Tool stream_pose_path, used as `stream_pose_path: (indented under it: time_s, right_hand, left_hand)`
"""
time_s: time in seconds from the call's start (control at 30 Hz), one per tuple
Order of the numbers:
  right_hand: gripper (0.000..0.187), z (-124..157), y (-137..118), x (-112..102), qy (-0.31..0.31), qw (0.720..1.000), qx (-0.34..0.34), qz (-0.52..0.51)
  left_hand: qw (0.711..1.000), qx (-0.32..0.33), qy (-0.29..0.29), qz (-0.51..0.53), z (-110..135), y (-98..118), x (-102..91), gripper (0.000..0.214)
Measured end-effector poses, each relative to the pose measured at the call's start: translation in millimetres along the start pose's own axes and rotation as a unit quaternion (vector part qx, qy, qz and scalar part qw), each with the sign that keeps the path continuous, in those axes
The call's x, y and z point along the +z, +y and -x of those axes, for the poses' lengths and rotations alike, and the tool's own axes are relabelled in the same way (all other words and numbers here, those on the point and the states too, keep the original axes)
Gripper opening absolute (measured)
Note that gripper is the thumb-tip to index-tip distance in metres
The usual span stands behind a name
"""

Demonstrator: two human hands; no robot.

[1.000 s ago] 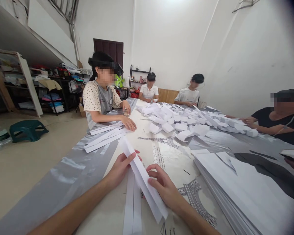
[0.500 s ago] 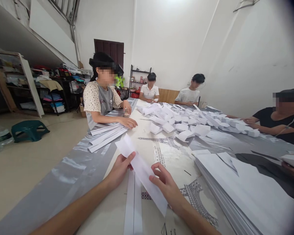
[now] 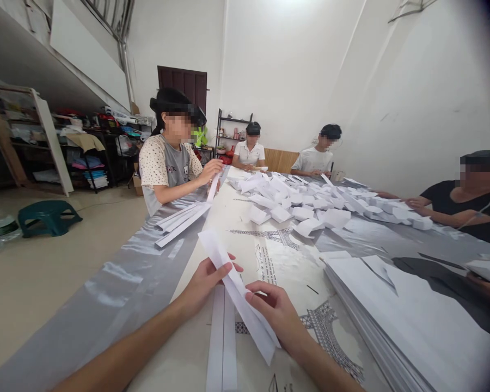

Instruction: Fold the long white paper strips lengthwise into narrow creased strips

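Both my hands hold one long white paper strip above the table, folded lengthwise. My left hand pinches it near its upper part, thumb on top. My right hand grips its lower part with curled fingers. Under them two more white strips lie flat on the table's near edge. A tall stack of large white sheets sits to my right.
The long table has a grey plastic cover and Eiffel Tower prints. A heap of folded white paper pieces fills its middle. Several other people sit around it; the person at left lifts a strip from her pile of strips. A green stool stands on the floor.
I have folded the strip narrower again after opening it flat half a second ago. The person at left has raised her hand with a strip off her pile.
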State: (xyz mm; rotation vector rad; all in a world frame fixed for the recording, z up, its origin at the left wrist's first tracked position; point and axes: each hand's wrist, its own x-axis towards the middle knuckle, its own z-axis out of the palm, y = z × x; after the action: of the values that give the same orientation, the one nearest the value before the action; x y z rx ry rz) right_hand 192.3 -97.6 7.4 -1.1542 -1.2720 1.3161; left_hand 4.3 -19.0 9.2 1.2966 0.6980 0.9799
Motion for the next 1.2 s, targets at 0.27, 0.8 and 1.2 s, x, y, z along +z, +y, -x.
stream_pose_path:
  time_s: [0.27,0.8,1.2]
  right_hand:
    - [0.028,2,1,-2,-0.004,1.0,0.001,0.0]
    - [0.019,-4,9,-7,0.147,0.96,-0.178,0.16]
    - [0.017,0,6,-6,0.171,0.921,-0.257,0.238]
  left_hand:
    - [0.998,0.007,0.043,0.047,-2,-1,-1.7,0.041]
    - [0.983,0.012,0.012,0.182,-6,2,-3.6,0.036]
    - [0.977,-0.02,0.131,0.17,-15,-13,-9.4,0.034]
